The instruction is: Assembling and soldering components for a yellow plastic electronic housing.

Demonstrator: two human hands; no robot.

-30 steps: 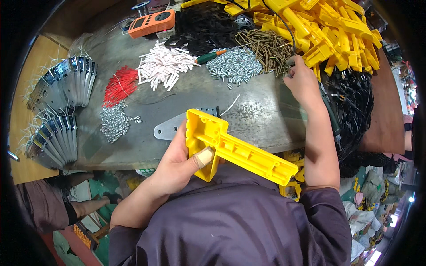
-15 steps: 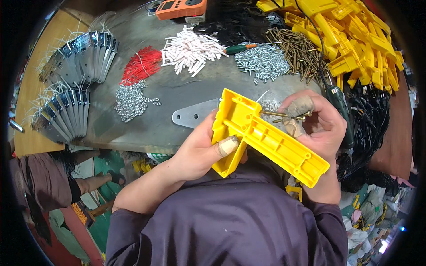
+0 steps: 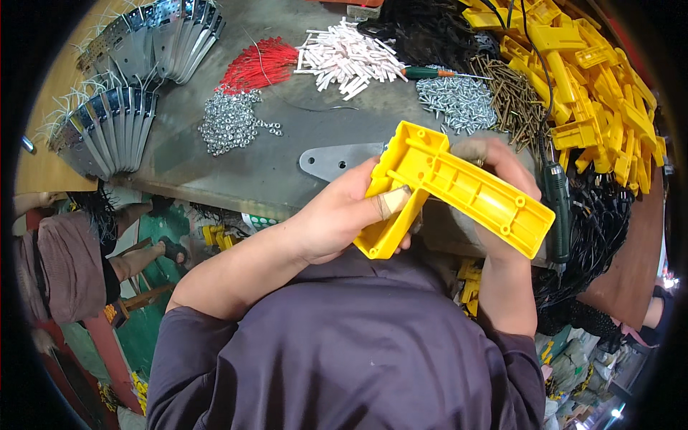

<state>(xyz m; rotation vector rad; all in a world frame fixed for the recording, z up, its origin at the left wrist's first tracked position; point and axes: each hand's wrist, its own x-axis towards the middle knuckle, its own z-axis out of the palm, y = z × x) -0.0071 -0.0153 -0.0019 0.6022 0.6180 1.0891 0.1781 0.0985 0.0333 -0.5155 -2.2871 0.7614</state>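
My left hand (image 3: pixel 344 213) grips a yellow plastic housing (image 3: pixel 494 201), its ribbed hollow side facing up, with the taped thumb pressed inside the lower part. Behind the housing's long arm is my right hand (image 3: pixel 510 170), fingers curled. A taped finger shows above the housing's edge, but the fingertips and anything in them are hidden. On the table beneath lies a grey metal plate (image 3: pixel 326 162) with holes, its right end covered by the housing.
Piles of nuts (image 3: pixel 231 123), red sleeves (image 3: pixel 259 66), white tubes (image 3: pixel 351 59), silver screws (image 3: pixel 456 104) and long brass-coloured screws (image 3: pixel 512 97) line the table (image 3: pixel 279 129). A screwdriver (image 3: pixel 430 72), yellow housings (image 3: pixel 573 72), a dark green power tool (image 3: pixel 556 215) and metal blades (image 3: pixel 111 132) surround them.
The long screws seen in my right hand are out of sight now; that hand has moved behind the housing. The view has shifted, with the table's contents sitting higher.
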